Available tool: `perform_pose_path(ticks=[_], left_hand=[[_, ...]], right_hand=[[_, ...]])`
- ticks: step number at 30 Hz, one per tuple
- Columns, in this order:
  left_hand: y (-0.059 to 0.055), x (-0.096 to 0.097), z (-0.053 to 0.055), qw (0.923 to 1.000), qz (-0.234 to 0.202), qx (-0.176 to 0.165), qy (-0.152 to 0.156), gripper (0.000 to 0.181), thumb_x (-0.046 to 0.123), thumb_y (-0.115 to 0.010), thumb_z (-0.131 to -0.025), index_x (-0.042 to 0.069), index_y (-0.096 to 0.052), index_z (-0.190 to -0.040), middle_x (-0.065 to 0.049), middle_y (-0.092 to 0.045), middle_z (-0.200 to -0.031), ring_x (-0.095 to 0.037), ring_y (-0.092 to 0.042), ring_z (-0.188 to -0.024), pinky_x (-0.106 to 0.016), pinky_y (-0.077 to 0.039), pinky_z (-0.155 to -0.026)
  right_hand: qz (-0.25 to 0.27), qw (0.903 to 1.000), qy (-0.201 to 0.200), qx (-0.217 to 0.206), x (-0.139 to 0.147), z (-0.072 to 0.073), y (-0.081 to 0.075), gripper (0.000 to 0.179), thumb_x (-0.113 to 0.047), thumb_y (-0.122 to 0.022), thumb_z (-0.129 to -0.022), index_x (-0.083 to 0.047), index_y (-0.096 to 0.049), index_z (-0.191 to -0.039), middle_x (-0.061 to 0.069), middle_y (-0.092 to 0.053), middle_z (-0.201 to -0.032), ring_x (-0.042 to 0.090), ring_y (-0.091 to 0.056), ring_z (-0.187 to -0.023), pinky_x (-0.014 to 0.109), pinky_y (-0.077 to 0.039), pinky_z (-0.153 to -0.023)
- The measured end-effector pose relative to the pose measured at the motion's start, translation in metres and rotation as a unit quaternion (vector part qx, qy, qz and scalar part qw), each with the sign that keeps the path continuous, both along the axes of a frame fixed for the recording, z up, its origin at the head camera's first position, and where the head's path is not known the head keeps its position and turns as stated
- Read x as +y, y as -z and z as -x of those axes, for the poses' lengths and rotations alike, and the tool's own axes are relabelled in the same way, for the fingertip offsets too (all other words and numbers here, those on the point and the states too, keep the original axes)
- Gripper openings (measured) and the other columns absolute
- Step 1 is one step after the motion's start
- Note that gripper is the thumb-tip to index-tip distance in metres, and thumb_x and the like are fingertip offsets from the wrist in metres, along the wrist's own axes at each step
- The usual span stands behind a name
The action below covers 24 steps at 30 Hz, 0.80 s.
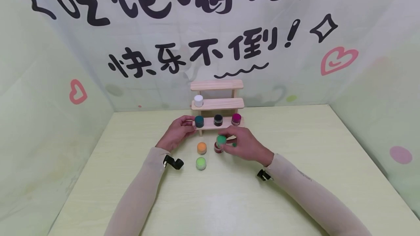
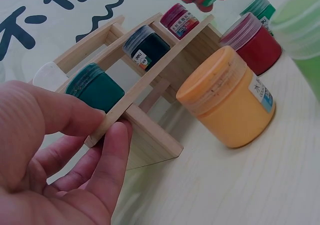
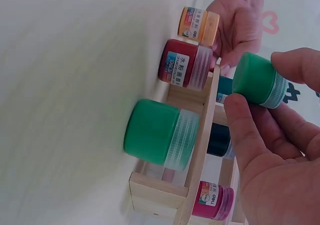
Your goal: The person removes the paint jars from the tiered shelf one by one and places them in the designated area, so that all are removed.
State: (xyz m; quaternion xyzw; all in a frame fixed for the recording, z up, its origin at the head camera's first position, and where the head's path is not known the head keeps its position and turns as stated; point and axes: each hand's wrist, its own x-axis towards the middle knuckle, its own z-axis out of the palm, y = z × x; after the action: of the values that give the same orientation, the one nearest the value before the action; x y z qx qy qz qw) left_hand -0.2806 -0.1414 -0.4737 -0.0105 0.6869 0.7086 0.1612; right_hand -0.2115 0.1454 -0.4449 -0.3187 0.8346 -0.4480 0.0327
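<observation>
My left hand pinches the left end of the lowest board of a three-step wooden rack, thumb on one face and fingers on the other in the left wrist view. My right hand holds a green paint jar between thumb and fingers, raised in front of the rack. On the lowest step stand a teal jar, a dark jar and a magenta jar. One step higher, a white jar stands at the left end.
On the table in front of the rack stand an orange jar, a light green jar, a dark red jar and a second green jar, mostly hidden behind my right hand in the head view. A printed cloth wall rises behind the rack.
</observation>
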Motion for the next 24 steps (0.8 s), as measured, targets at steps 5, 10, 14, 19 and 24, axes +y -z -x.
perform_pose_path(ticks=[5,10,14,19,24], left_hand=[[0.001,0.0,0.001,1.0,0.001,0.001,-0.004,0.044,-0.009,-0.061,-0.098,0.002,-0.057,-0.14,-0.011,-0.062,-0.119,-0.019,-0.066,-0.105,-0.034,-0.061,-0.103],[0.0,0.001,0.0,1.0,0.004,-0.001,-0.005,0.044,-0.009,-0.061,-0.098,0.003,-0.057,-0.14,-0.013,-0.062,-0.121,-0.02,-0.066,-0.107,-0.033,-0.062,-0.102],[0.0,0.002,0.0,1.0,0.006,-0.002,-0.004,0.044,-0.009,-0.061,-0.098,0.002,-0.057,-0.141,-0.013,-0.062,-0.122,-0.02,-0.066,-0.107,-0.034,-0.061,-0.103],[0.0,0.002,0.002,1.0,0.001,0.001,0.002,0.044,-0.008,-0.062,-0.098,0.002,-0.057,-0.14,-0.012,-0.061,-0.121,-0.02,-0.065,-0.107,-0.033,-0.061,-0.103],[0.0,0.002,0.001,1.0,0.0,0.001,0.0,0.044,-0.009,-0.062,-0.098,0.001,-0.057,-0.141,-0.013,-0.062,-0.122,-0.02,-0.066,-0.108,-0.03,-0.062,-0.1]], right_hand=[[-0.009,0.9999,-0.01,0.001,0.001,-0.007,0.003,0.035,-0.009,-0.079,-0.093,-0.005,-0.071,-0.126,0.007,-0.07,-0.123,0.021,-0.073,-0.106,0.036,-0.067,-0.088],[-0.019,0.9996,-0.021,0.001,0.002,-0.014,0.006,0.031,-0.009,-0.078,-0.092,-0.006,-0.073,-0.123,0.002,-0.073,-0.115,0.016,-0.071,-0.101,0.032,-0.067,-0.087],[-0.037,0.9989,-0.024,-0.016,0.003,-0.018,0.01,0.033,-0.012,-0.079,-0.092,-0.007,-0.074,-0.124,-0.001,-0.075,-0.113,0.012,-0.069,-0.099,0.034,-0.067,-0.087],[-0.075,0.9962,-0.023,-0.038,0.005,-0.023,0.011,0.033,-0.013,-0.079,-0.092,-0.01,-0.074,-0.124,-0.003,-0.074,-0.112,0.009,-0.068,-0.097,0.029,-0.065,-0.086],[-0.118,0.9914,-0.036,-0.044,0.005,-0.023,0.012,0.032,-0.014,-0.079,-0.093,-0.01,-0.075,-0.125,-0.005,-0.074,-0.114,0.007,-0.069,-0.097,0.025,-0.063,-0.088]])
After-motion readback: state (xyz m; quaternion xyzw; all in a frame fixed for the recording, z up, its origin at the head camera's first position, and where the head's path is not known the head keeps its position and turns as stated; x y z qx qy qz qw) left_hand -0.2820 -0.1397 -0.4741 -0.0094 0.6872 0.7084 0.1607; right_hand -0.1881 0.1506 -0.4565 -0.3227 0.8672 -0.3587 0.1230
